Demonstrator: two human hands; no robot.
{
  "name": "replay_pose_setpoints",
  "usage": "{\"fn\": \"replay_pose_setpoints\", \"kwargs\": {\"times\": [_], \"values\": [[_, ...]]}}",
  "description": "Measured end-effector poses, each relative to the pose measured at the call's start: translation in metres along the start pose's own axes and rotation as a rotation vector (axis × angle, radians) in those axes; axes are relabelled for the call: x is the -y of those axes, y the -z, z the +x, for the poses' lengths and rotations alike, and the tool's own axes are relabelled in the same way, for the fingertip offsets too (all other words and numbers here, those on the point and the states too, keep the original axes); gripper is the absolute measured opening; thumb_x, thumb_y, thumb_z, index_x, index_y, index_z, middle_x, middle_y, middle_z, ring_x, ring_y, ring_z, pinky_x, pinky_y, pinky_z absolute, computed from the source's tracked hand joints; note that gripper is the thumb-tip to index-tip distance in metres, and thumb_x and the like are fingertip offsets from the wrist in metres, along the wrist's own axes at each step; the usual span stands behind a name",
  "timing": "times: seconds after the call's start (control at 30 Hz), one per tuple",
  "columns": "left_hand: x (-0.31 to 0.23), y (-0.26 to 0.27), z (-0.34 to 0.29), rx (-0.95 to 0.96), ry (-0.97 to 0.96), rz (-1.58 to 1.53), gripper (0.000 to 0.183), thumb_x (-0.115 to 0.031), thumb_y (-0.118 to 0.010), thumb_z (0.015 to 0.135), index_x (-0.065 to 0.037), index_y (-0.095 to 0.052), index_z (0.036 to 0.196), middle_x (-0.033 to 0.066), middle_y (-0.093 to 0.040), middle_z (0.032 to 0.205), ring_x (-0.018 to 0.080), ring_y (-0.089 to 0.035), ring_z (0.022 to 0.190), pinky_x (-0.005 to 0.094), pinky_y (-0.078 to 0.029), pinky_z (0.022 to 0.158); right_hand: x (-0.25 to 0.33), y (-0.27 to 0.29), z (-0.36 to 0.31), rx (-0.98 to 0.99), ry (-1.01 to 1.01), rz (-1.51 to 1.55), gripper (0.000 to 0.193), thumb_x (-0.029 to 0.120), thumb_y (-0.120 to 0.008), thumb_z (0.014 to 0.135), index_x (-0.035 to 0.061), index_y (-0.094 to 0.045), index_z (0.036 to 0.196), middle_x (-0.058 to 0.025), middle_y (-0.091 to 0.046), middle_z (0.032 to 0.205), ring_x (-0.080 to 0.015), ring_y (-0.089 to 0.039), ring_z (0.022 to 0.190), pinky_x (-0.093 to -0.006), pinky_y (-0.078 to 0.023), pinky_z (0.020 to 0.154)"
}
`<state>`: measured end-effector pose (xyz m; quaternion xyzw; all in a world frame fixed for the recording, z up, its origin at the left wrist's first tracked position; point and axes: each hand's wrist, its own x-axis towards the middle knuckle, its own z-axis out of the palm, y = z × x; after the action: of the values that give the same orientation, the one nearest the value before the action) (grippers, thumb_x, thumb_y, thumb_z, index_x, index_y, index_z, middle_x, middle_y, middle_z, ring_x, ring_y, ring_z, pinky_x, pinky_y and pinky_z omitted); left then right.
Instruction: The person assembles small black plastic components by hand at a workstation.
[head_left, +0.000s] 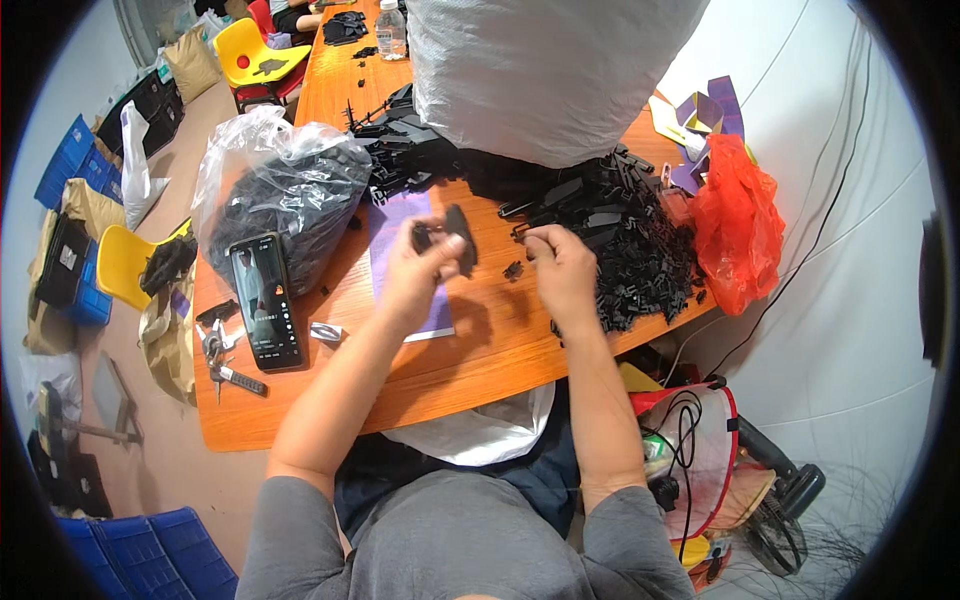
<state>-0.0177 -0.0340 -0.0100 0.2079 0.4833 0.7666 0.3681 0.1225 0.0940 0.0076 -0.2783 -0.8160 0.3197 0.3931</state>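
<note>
My left hand [418,272] is closed on a dark, elongated black plastic part [460,238], raised above the table and slightly blurred. To its right, my right hand [562,272] pinches a small black plastic piece [520,232] between thumb and fingertips. Its exact shape is too small to make out. Between the hands, a small loose black piece [513,270] lies on the wood. Right beside my right hand spreads a large heap of small black plastic parts [640,250]. Under my left hand lies a purple and white sheet [400,215].
A clear bag of black parts [290,190] stands at the left, with a phone [265,300] leaning on it and keys [218,350] nearby. A big white sack [550,80] rises behind the heap. A red plastic bag [738,230] sits at the table's right edge.
</note>
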Motion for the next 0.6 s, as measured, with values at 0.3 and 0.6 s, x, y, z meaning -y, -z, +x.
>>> {"fn": "replay_pose_setpoints", "kwargs": {"times": [0.3, 0.6], "values": [[0.026, -0.024, 0.062, -0.081, -0.141, 0.644, 0.033, -0.013, -0.074, 0.068, -0.004, -0.055, 0.093, 0.0053, -0.056, 0.076, 0.0176, -0.057, 0.064, 0.0289, -0.048, 0.057, 0.0, -0.009, -0.026, 0.318, 0.289, -0.659, 0.016, 0.004, -0.061, 0.069, 0.0052, -0.06, 0.085, -0.0108, -0.055, 0.093, -0.0287, -0.054, 0.091, -0.0398, -0.049, 0.074], [0.036, -0.063, 0.073, 0.063, -0.311, 1.301, 0.035, -0.017, -0.069, 0.071, -0.006, -0.053, 0.1, 0.0194, -0.062, 0.083, 0.0379, -0.061, 0.081, 0.0467, -0.047, 0.071, 0.014, 0.031, -0.036, -0.004, -0.321, -0.035, 0.021, 0.014, -0.07, 0.073, 0.0009, -0.055, 0.079, -0.0121, -0.059, 0.068, -0.0239, -0.058, 0.063, -0.0336, -0.046, 0.06]]}}
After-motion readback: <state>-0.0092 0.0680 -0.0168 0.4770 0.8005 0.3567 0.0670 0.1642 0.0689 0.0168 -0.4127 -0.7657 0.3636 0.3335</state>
